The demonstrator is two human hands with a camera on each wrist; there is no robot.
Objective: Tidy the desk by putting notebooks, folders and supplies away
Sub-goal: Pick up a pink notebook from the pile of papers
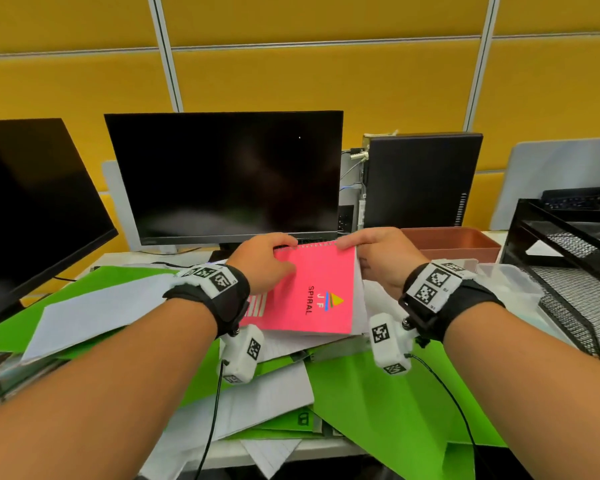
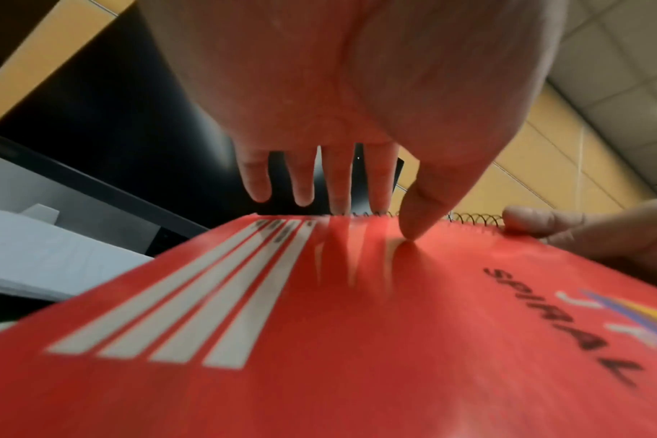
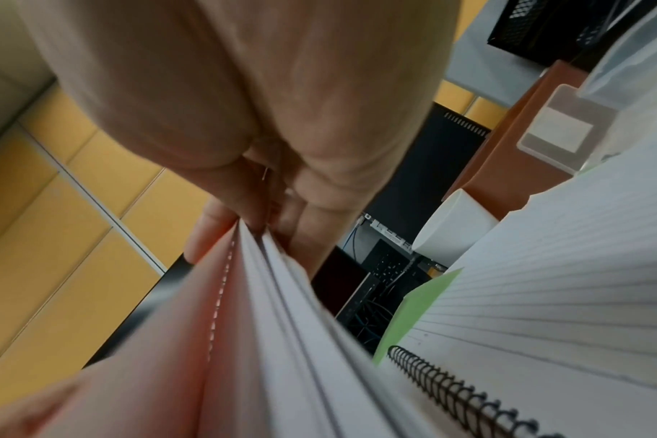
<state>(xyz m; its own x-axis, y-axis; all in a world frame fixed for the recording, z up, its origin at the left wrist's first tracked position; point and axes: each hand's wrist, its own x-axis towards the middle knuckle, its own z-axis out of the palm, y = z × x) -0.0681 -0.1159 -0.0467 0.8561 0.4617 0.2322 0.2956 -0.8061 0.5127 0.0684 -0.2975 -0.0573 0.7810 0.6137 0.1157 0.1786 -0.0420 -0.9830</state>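
Pink notebook is held up in front of the monitor, above green folders and loose papers on the surface; its spiral edge is gripped by left hand, thumb on cover; its right corner is pinched by right hand.

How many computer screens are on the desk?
2. One dark screen stands straight ahead, behind the pink notebook that both hands hold. The other dark screen is at the far left, partly cut off by the picture edge. More may be out of view.
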